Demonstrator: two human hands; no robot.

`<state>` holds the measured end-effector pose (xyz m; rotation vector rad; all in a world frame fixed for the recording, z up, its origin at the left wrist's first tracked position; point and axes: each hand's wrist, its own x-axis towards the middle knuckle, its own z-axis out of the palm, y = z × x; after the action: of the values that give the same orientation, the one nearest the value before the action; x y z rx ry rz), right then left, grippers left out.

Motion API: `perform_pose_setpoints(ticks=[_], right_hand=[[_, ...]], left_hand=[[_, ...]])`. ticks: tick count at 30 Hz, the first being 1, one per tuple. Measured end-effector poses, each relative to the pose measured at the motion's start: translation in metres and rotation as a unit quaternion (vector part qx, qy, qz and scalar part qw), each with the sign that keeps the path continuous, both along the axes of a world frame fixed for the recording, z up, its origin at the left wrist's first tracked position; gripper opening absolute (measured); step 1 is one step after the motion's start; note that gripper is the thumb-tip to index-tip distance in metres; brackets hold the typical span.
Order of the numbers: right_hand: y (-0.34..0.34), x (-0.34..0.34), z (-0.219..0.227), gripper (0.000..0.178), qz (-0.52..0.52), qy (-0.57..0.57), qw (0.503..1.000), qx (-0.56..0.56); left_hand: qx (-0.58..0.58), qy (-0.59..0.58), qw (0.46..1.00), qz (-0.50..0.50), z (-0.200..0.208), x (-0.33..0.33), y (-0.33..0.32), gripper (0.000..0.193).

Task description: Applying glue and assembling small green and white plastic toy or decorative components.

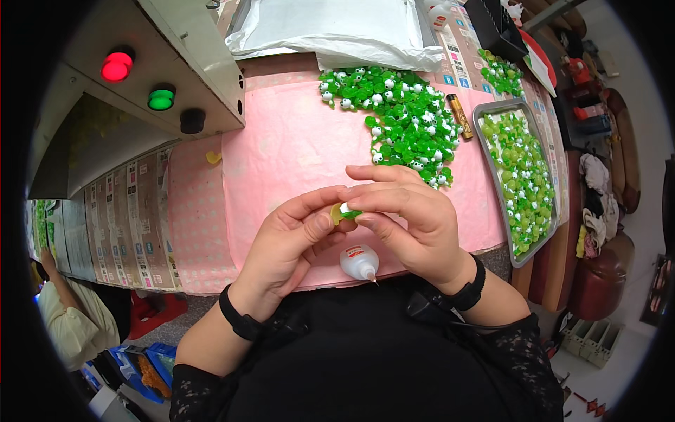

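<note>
Over the pink sheet (281, 141), my two hands meet in front of my chest. A small yellowish translucent piece (336, 215) is pinched between the thumb and fingers of my left hand (285, 235). Pressed against it is a small green-and-white piece (349, 212), which my right hand (422, 218) grips by thumb and forefinger. Fingers partly cover both pieces. Just below the hands lies a white squeeze bottle (358, 261) with a thin nozzle pointing toward me. Beyond my right hand spreads a heap of small green-and-white pieces (415, 116).
A grey tray (481, 116) at right holds many yellow-green and white pieces. A slim brown-and-gold tube (459, 116) lies beside the heap. At upper left stands a machine (204, 70) with red and green lights. A paper-lined tray (330, 32) sits at the back. Another person (77, 316) is at far left.
</note>
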<state>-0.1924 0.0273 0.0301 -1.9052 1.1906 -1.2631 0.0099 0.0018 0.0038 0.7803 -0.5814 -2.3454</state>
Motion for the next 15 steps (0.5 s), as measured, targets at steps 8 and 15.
perform_pose_setpoints(ticks=[8,15], right_hand=[[-0.002,0.007,0.003,0.015,-0.001,0.095,0.995,-0.043],[-0.002,0.006,-0.004,0.019,0.002,0.158,0.984,-0.082]], left_hand=[[0.005,-0.018,0.999,0.041,0.001,-0.003,0.005,0.035],[0.000,0.009,0.999,0.048,-0.008,-0.004,0.007,0.038]])
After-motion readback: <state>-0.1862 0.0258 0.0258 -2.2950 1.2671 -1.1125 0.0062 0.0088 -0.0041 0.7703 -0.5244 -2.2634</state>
